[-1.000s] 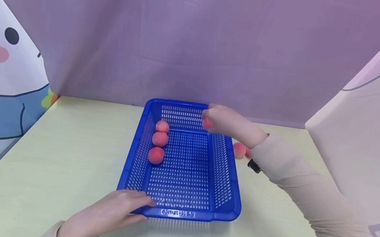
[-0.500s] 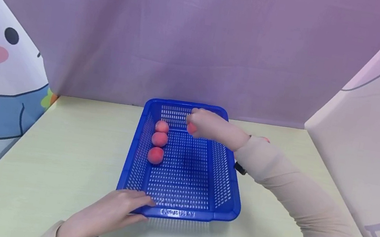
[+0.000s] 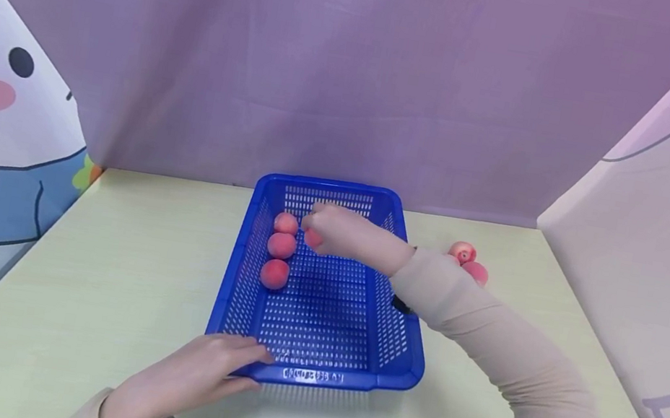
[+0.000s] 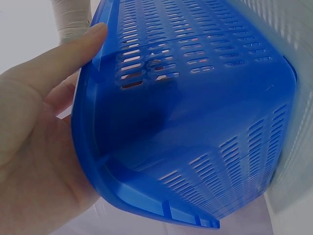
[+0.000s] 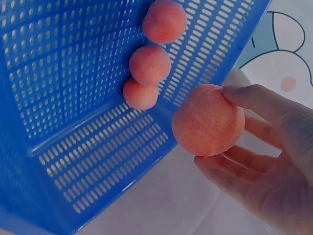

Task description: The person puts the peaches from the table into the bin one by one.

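A blue perforated plastic basket (image 3: pixel 308 378) stands on the table, with three pinkish-red peaches in a row along its left side; the nearest peach (image 3: pixel 275 274) lies a little apart from the other two. My right hand (image 3: pixel 341 230) is over the far half of the basket and grips another peach (image 5: pixel 208 120) between thumb and fingers, just right of the row. My left hand (image 3: pixel 211 365) holds the basket's near-left corner. In the left wrist view, its thumb (image 4: pixel 73 56) lies over the rim with the fingers on the other side.
Several more peaches (image 3: pixel 475 272) lie on the pale table (image 3: pixel 101 274) right of the basket, partly hidden by the right sleeve (image 3: pixel 476 312). A purple cloth backdrop (image 3: pixel 342 79) rises right behind the basket. Printed cloth panels (image 3: pixel 663 254) border both sides.
My right hand has carried its peach left and slightly nearer, from the basket's far right edge toward the row. The peaches on the table have come out from behind the arm. My left hand stays put.
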A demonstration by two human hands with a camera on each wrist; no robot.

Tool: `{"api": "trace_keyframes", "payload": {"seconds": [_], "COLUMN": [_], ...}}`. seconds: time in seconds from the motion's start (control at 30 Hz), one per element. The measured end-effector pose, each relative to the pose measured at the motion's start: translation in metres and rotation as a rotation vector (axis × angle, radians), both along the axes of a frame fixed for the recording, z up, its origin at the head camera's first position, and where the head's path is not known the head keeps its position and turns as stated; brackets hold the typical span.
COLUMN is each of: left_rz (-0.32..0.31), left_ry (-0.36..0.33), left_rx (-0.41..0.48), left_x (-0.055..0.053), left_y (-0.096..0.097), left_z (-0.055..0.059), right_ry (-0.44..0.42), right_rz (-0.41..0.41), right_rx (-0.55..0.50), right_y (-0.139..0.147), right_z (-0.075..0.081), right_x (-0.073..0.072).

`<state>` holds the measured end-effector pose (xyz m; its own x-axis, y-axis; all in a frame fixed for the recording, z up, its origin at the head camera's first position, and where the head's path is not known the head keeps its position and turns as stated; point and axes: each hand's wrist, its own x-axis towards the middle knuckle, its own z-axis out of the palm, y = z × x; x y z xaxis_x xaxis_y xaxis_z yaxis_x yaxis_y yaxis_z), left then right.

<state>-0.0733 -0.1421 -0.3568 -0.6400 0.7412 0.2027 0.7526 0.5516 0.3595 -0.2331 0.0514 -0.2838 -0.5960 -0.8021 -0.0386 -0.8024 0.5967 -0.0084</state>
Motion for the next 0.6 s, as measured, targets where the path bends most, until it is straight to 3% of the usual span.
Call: {"api": "trace_keyframes", "payload": {"seconds": [0.23,0.4,0.6], "left_rz": [-0.018,-0.032,-0.038], "left_ry": [0.067,0.114,0.124], "left_rx": [0.022,0.045,0.055], "left_x": [-0.001,-0.001,-0.001], "left_y": [-0.001,-0.001,0.0], "left_z": [-0.003,-0.005,-0.005], "right_ry": [-0.023,-0.021,-0.013], "right_rz": [-0.035,0.028,0.063], "right_rx": [-0.011,-0.026,0.019], "right_y": [-0.011,-0.018,-0.025], "right_z": [-0.006,-0.012,-0.017], "right_x": [0.006,0.009,0.015]}}
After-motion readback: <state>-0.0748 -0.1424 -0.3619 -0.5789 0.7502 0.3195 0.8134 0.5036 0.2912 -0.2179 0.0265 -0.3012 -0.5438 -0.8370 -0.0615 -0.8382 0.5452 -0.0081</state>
